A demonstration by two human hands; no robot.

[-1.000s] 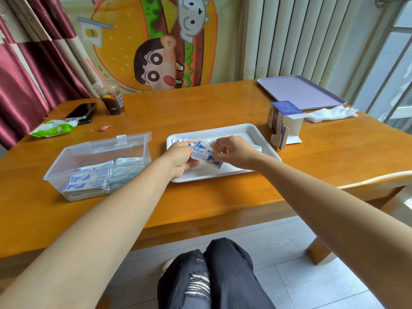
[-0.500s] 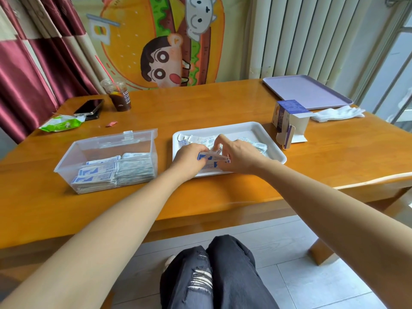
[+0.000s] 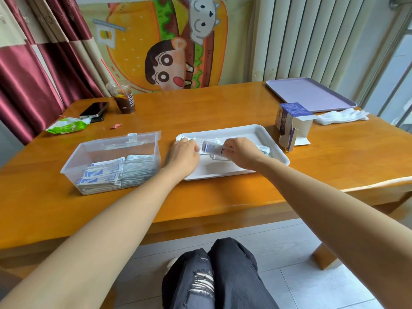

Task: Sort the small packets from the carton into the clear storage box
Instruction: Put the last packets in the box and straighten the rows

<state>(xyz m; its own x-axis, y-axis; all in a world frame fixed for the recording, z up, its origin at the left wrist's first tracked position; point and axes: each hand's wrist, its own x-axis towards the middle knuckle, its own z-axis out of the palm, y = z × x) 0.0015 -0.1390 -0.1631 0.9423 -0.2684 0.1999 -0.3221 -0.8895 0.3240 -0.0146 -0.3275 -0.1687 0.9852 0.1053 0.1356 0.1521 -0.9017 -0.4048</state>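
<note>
A white tray (image 3: 263,134) lies in the middle of the table with several small white-and-blue packets loose on it (image 3: 262,149). Both hands are over the tray. My right hand (image 3: 239,152) pinches a small stack of packets (image 3: 210,147) by its right end. My left hand (image 3: 184,153) is curled at the stack's left end, touching it. The clear storage box (image 3: 116,150) stands left of the tray, lid open behind, with rows of packets stacked inside. The blue-and-white carton (image 3: 289,120) stands open to the right of the tray.
A lilac tray (image 3: 310,94) and white gloves (image 3: 343,115) lie at the back right. At the back left are an iced drink cup (image 3: 123,99), a phone (image 3: 94,109), a green wrapper (image 3: 66,126) and a red scrap (image 3: 116,126). My knees are below the table edge.
The hands lowered the packet stack onto the tray, then shifted it toward the tray's back while squaring it. The camera view drifted slightly.
</note>
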